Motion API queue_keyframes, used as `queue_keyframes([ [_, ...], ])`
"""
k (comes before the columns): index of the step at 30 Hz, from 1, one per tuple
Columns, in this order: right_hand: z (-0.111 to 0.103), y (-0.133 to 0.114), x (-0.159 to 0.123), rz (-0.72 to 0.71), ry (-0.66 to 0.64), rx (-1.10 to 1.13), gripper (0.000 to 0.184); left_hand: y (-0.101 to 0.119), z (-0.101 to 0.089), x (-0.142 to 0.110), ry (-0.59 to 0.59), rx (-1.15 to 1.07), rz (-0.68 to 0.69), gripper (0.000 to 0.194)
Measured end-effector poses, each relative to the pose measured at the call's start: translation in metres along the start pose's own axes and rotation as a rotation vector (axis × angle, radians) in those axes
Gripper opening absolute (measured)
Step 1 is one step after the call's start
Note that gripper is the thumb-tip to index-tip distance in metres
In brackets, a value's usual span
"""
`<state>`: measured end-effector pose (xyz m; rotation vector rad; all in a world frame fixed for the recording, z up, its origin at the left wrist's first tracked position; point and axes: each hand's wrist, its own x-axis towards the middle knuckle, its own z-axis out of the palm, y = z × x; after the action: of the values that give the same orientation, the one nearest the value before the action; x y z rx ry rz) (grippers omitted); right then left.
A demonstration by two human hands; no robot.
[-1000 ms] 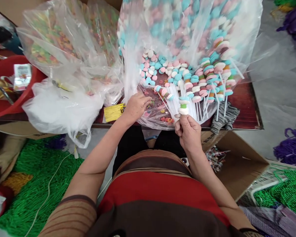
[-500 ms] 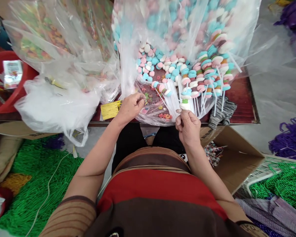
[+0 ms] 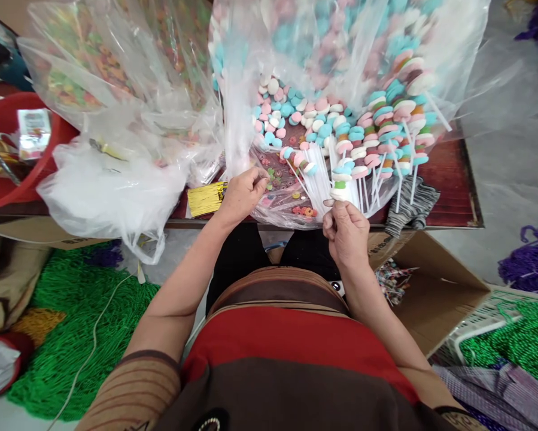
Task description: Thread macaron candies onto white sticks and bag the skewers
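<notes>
My right hand (image 3: 348, 232) is closed at the lower end of a candy skewer (image 3: 340, 178). White, green and blue sweets are stacked on it, and its stick is hidden by my fingers. My left hand (image 3: 245, 193) hovers over the plastic at the table's front edge, thumb and fingers pinched together; whatever lies between them is hidden. Close to its fingertips are small green ring candies (image 3: 274, 178). Between my hands lie a short candy skewer (image 3: 299, 160), white sticks (image 3: 319, 182) and orange-red ring candies (image 3: 304, 211).
Pink, blue and white sweets (image 3: 277, 111) spill from a big clear bag. Finished-looking skewers (image 3: 388, 129) are piled at right, beside a grey knitted glove (image 3: 412, 203). Yellow twist ties (image 3: 204, 199), a white plastic bag (image 3: 111, 185) and a red basin (image 3: 48, 170) are at left.
The whole view has shifted a little, so everything sits slightly further right. Both hands keep nearly the same pose and place over the table.
</notes>
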<state>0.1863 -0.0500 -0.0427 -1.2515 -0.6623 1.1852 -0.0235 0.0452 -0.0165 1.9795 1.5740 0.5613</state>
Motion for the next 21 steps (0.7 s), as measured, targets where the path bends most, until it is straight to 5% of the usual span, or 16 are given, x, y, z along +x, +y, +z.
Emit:
queue_keyframes([
  [10, 0.001, 0.000, 0.000, 0.004, 0.003, -0.003, 0.045, 0.003, -0.011, 0.006, -0.088, 0.127, 0.122, 0.030],
  [21, 0.000, 0.003, 0.000, 0.002, -0.001, -0.006, 0.045, 0.000, 0.013, 0.018, -0.080, 0.375, 0.170, 0.015],
])
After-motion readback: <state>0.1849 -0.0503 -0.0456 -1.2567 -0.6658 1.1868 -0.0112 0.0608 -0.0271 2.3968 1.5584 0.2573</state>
